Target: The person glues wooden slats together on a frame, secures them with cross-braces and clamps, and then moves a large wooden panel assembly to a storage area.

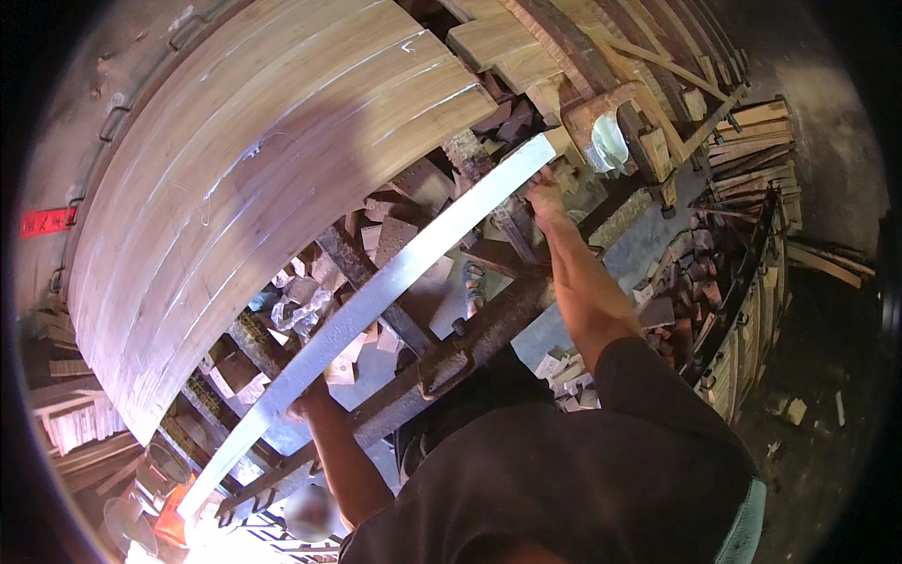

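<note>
Head view: gripping long pale board [395,280] with left hand [308,402] toward lower-left end, right hand [544,195] near upper-right end. Holding it slantwise over rusty metal frame [385,414], beside wide planked panel [282,122], above wood offcuts [396,237].

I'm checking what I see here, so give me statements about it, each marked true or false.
The left hand and right hand hold the long board. True.
The left hand is higher in the picture. False: the right hand is.
A wide wooden panel lies to the board's upper left. True.
The tag at the far left is green. False: the tag is red.
A sandal is in view. True.
</note>
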Demonstrator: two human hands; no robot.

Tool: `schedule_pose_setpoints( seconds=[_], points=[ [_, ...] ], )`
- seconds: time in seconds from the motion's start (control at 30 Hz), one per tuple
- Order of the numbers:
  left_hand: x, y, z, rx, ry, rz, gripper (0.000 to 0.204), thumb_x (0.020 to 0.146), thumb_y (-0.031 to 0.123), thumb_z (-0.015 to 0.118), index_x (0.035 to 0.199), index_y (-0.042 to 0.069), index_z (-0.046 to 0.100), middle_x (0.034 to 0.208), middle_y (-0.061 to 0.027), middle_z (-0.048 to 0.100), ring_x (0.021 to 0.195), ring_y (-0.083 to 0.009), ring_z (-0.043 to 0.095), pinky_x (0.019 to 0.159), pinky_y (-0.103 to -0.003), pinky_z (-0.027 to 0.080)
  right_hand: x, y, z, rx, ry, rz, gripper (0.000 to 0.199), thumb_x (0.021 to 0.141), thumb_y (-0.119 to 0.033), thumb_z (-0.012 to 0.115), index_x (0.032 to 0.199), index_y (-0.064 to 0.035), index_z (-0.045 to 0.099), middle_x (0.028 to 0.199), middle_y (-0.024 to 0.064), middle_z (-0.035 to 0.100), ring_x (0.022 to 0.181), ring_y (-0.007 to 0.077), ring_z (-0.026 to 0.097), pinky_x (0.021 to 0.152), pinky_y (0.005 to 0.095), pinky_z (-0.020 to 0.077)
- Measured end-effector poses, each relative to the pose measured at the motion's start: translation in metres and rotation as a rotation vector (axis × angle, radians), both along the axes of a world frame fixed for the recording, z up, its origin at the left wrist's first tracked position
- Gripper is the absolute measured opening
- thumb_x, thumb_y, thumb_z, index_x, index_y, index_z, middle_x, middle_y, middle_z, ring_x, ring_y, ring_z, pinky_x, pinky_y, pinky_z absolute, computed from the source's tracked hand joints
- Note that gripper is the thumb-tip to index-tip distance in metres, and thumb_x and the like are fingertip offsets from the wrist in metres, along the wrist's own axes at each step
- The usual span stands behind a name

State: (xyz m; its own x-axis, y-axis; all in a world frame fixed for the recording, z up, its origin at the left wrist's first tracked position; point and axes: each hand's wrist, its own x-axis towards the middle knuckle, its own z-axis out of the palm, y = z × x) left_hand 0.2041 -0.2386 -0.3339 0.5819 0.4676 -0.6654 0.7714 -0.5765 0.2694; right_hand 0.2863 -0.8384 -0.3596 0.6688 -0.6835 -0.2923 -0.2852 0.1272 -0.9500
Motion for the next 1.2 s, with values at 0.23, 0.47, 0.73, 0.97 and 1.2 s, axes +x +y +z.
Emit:
schedule_pose_setpoints(
  seconds=[0.23,0.47,0.73,0.97,1.2],
  points=[
    [-0.009,-0.009,0.065,-0.822,-0.479,1.765,0.063,0.1,0.04,0.033,0.147,-0.003,0.03,0.147,-0.0277,0.039,0.136,-0.0465,0.04,0.11,-0.062,0.038,-0.056,-0.056,-0.038,-0.727,0.378,-0.073,0.004,0.086,-0.005,0.058,0.087,-0.0018,0.058,0.086,0.0085,0.059,0.074,0.0232,0.054,0.069,0.0329,0.0458],
    [-0.033,0.009,0.006,-1.149,-0.332,1.455,0.075,0.098,0.051,0.036,0.151,-0.001,0.024,0.151,-0.0255,0.036,0.14,-0.0436,0.036,0.115,-0.06,0.031,-0.071,0.022,-0.021,-0.212,0.206,-0.33,0.066,0.082,-0.009,0.075,0.138,-0.0088,0.039,0.078,0.0058,0.064,0.05,0.0152,0.058,0.037,0.0277,0.037],
    [-0.015,-0.014,-0.042,-0.59,-0.5,0.512,0.071,0.09,0.045,0.044,0.145,-0.001,0.042,0.149,-0.0253,0.04,0.14,-0.0369,0.038,0.115,-0.057,0.032,-0.038,0.041,0.032,0.07,0.108,-0.256,0.068,0.079,-0.004,0.078,0.133,-0.0184,0.039,0.075,0.0054,0.064,0.047,0.0155,0.057,0.032,0.0294,0.0385],
    [0.055,-0.058,-0.009,-0.554,-0.794,0.69,0.055,0.067,0.035,0.084,0.1,-0.007,0.07,0.098,-0.0186,0.071,0.09,-0.0263,0.07,0.084,-0.043,0.057,0.032,0.041,0.036,0.129,0.049,-0.248,0.057,0.077,-0.002,0.078,0.12,-0.0172,0.044,0.087,0.0036,0.064,0.052,0.0163,0.059,0.032,0.03,0.0434],
    [0.05,0.029,-0.104,-0.89,-0.608,1.089,0.071,0.084,0.042,0.057,0.135,-0.007,0.047,0.137,-0.0241,0.05,0.124,-0.0386,0.051,0.105,-0.055,0.041,0.062,0.035,0.046,-0.087,0.061,-0.134,0.047,0.078,0.0,0.076,0.112,-0.0119,0.046,0.091,0.0029,0.062,0.065,0.0144,0.063,0.041,0.0283,0.0479]
  ],
)
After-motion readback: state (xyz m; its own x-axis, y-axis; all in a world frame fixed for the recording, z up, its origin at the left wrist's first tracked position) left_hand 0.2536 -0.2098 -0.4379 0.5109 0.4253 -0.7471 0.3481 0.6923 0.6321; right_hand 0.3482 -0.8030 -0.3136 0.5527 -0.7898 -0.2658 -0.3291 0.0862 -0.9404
